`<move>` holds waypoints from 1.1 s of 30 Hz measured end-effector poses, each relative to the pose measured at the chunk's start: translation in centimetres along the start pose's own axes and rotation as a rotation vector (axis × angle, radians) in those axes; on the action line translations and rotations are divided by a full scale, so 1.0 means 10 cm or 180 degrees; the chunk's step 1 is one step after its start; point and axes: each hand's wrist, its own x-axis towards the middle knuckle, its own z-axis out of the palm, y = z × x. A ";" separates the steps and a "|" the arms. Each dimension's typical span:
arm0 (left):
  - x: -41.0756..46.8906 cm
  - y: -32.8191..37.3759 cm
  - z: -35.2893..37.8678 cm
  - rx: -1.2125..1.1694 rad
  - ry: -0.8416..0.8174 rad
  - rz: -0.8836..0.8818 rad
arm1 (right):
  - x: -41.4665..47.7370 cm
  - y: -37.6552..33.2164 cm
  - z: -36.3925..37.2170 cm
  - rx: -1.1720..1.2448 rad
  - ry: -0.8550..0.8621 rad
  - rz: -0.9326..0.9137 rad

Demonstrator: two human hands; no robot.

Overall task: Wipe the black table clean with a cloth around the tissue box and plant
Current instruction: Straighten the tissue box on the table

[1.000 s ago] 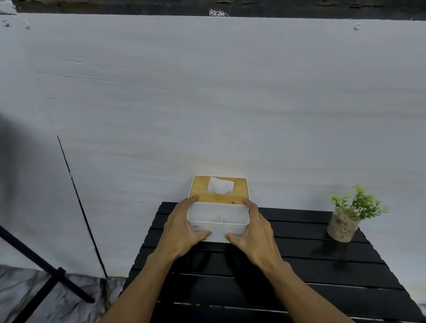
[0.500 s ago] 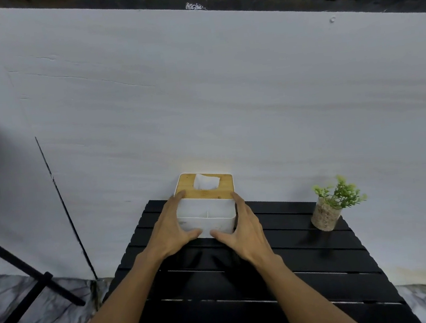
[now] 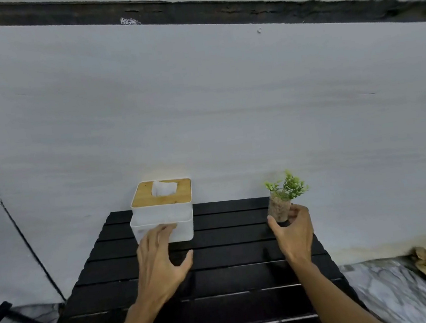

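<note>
- Black table (image 3: 233, 278), head view: slatted top, back edge against the pale wall (image 3: 200, 109), no cloth in sight.
- Tissue box (image 3: 163, 214) at 11 o'clock on the tabletop, upright, long axis along the back edge.
- Left hand (image 3: 159, 263) at 6 o'clock of the box: spread wide, fingertips on its near face, holding nothing.
- Right hand (image 3: 294, 234) at 1 o'clock on the tabletop: thumb and fingers curled round the base of the plant (image 3: 284, 193), seemingly a narrow pinch, though blurred at the contact.
- Likely next: shifting the plant, upright at 12 o'clock of the right hand, well apart from the left; wiping not yet begun.
</note>
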 end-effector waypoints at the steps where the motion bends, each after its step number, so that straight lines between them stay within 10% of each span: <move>1: -0.06 0.04 0.07 0.0029 -0.0075 -0.0002 | 0.04 0.04 -0.01 -0.0069 -0.0026 0.0066; 15: -0.18 0.12 0.42 0.0521 -0.0436 -0.0196 | 0.43 0.14 0.25 -0.0409 -0.0218 0.0770; 33: -0.19 0.11 0.47 0.0749 -0.0342 -0.0156 | 0.11 -0.20 0.47 -0.0168 -0.0244 0.0219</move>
